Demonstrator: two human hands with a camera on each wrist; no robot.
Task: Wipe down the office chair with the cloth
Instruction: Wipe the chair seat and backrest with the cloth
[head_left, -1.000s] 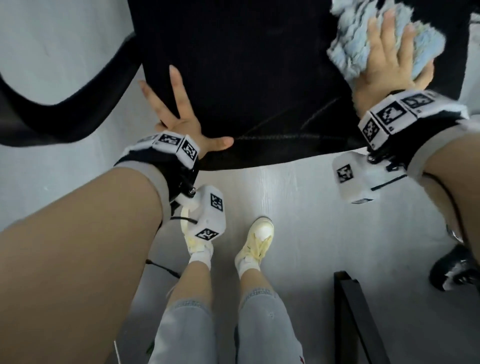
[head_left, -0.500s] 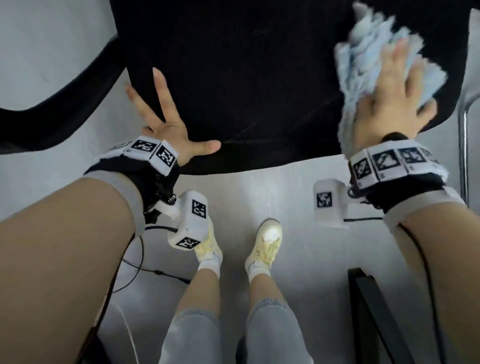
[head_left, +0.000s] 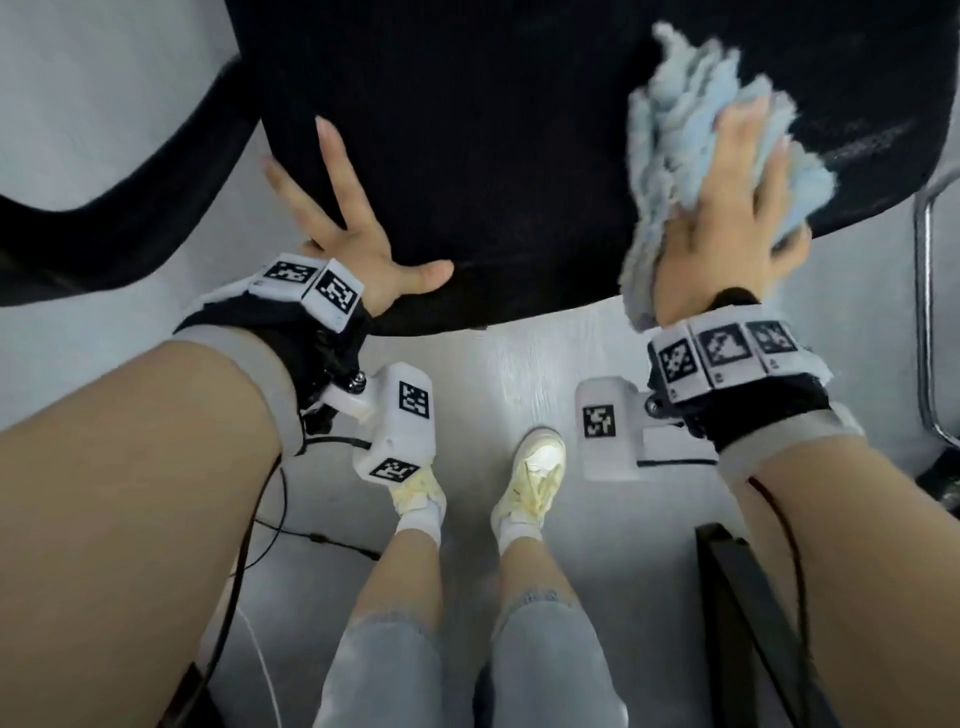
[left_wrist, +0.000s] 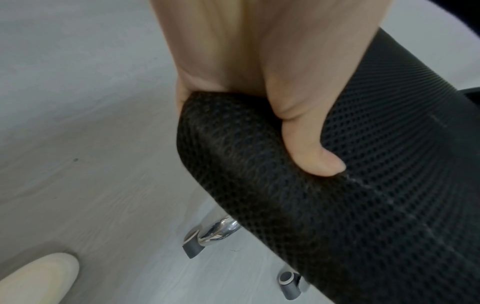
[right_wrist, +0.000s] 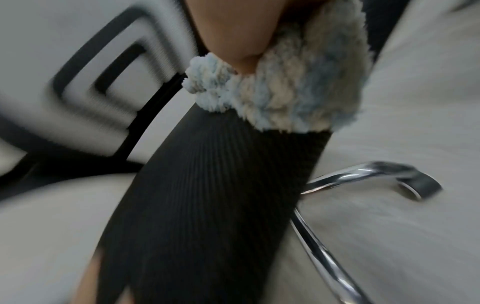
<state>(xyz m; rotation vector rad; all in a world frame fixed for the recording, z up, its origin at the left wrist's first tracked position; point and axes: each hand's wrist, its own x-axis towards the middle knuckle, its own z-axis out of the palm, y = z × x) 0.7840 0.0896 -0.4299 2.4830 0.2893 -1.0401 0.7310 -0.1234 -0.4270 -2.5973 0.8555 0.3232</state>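
Note:
The office chair's black mesh seat (head_left: 493, 156) fills the top of the head view. My left hand (head_left: 353, 228) lies flat on its front left corner, fingers spread and straight. In the left wrist view its thumb (left_wrist: 306, 144) presses on the rounded seat edge (left_wrist: 337, 216). My right hand (head_left: 727, 218) presses a fluffy light-blue cloth (head_left: 670, 135) onto the right front part of the seat with straight fingers. The right wrist view is blurred and shows the cloth (right_wrist: 285, 98) bunched under the palm at the seat edge (right_wrist: 207, 195).
A black armrest (head_left: 104, 223) curves away at the left. Chrome base legs (left_wrist: 215, 232) and a caster (left_wrist: 288, 281) stand under the seat. A chrome tube (head_left: 922, 312) runs along the right, a black frame (head_left: 753, 623) at lower right. Cables (head_left: 270, 519) lie by my feet (head_left: 530, 478).
My right hand has drawn the cloth from farther back on the seat toward the front edge. The left hand has stayed on its corner.

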